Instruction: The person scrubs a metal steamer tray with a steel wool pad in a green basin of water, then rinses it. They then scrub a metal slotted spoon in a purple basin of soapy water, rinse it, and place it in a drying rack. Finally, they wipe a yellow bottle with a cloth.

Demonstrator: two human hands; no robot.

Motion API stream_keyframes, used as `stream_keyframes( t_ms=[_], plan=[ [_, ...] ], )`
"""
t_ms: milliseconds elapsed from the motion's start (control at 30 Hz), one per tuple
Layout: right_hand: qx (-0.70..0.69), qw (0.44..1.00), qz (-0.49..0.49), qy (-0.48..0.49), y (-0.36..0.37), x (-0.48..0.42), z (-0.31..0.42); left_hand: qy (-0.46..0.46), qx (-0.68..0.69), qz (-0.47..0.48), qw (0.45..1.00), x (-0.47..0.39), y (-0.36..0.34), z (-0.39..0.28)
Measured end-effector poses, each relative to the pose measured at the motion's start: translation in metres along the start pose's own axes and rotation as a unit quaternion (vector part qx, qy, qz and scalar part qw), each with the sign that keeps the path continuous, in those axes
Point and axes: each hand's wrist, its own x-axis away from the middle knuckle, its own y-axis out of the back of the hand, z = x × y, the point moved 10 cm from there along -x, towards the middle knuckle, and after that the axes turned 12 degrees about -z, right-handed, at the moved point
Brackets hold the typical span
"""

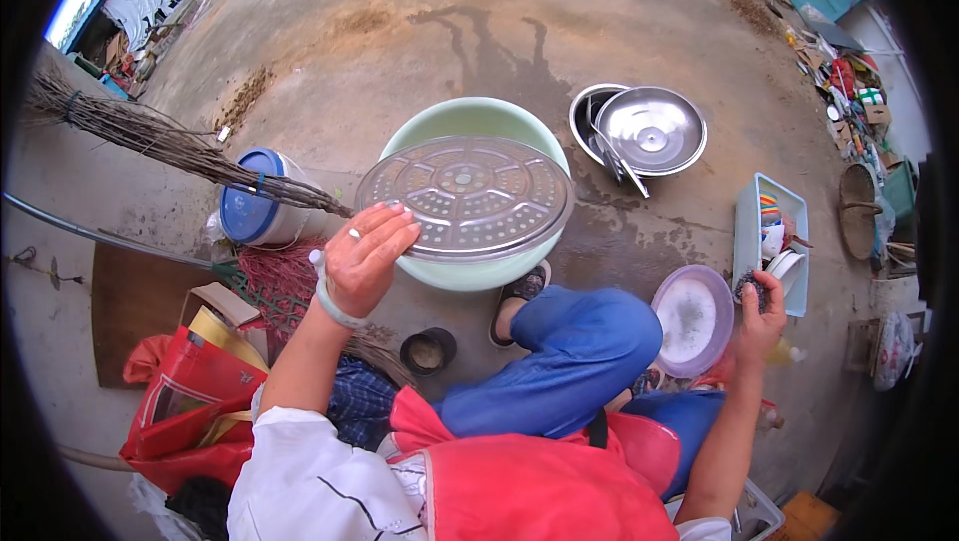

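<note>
My left hand [367, 252] rests its fingers on the near left rim of a round perforated metal steamer tray [468, 200]. The tray lies tilted across a pale green plastic basin [479, 280]. Off to the right, my right hand [763, 316] holds a dark, wiry scouring pad [751, 291] between thumb and fingers. That hand is beside a purple basin [728, 316] of white suds and the near end of a light blue crate [799, 301]. Whether my left fingertips curl under the tray's rim cannot be told.
Beyond the green basin, to the right, stand stacked metal bowls [652, 129] with utensils. At left are a twig broom [187, 155], a white bucket with blue lid [255, 196] and a red bag [195, 391]. A small dark pot [428, 351] sits near my legs.
</note>
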Motion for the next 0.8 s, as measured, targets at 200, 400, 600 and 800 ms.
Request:
stream_keyframes(
  t_ms=[200,400,600,800],
  plan=[
    [-0.019,0.999,-0.022,-0.033,0.004,-0.008,-0.022,0.011,0.010,0.008,1.000,0.012,-0.004,0.011],
    [-0.009,0.998,0.000,-0.060,-0.017,-0.004,-0.025,0.029,0.011,0.010,0.999,0.026,-0.003,0.025],
    [0.029,0.999,-0.009,-0.042,-0.017,-0.004,-0.029,0.039,0.016,0.012,0.999,0.033,-0.009,0.037],
    [0.086,0.996,-0.005,-0.025,-0.020,-0.011,-0.024,0.079,0.001,0.013,0.997,0.053,-0.009,0.048]
  ],
)
